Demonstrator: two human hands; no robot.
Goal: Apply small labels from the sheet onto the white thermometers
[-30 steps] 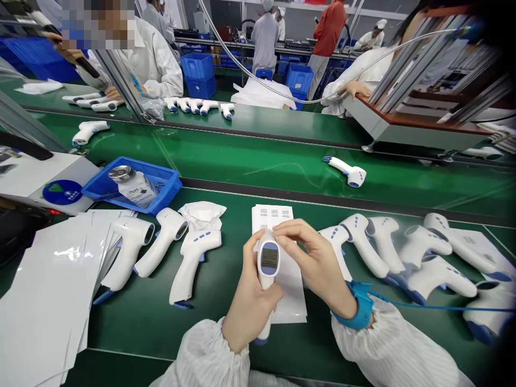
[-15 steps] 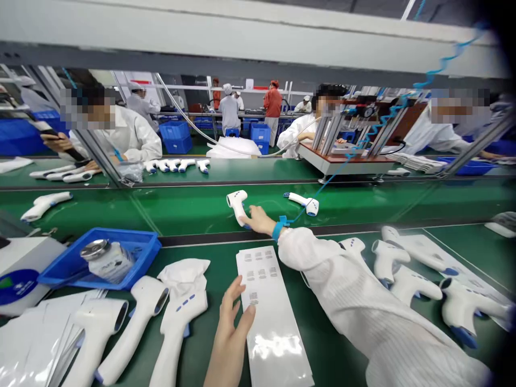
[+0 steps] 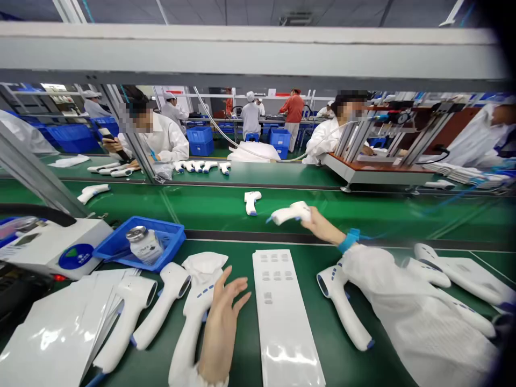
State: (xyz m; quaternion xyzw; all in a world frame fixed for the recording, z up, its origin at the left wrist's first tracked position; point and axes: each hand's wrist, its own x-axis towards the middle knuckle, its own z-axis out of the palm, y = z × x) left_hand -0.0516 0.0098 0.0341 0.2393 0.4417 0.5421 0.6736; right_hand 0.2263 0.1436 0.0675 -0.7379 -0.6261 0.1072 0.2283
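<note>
Over the green belt in the head view, the right hand pinches the head end of a white gun-shaped device, its handle pointing left; whether it touches the belt, I cannot tell. How each finger sits is too small to make out. A blue wristband circles that wrist. Just left of the device, a second device lies on the belt.

The left hand holds nothing — fingers spread and slightly bent — between a printed label sheet and a third device, which it partly covers in this view. Farther left, a blue tray holds a metal-capped bottle; right of the sheet lies another device.
</note>
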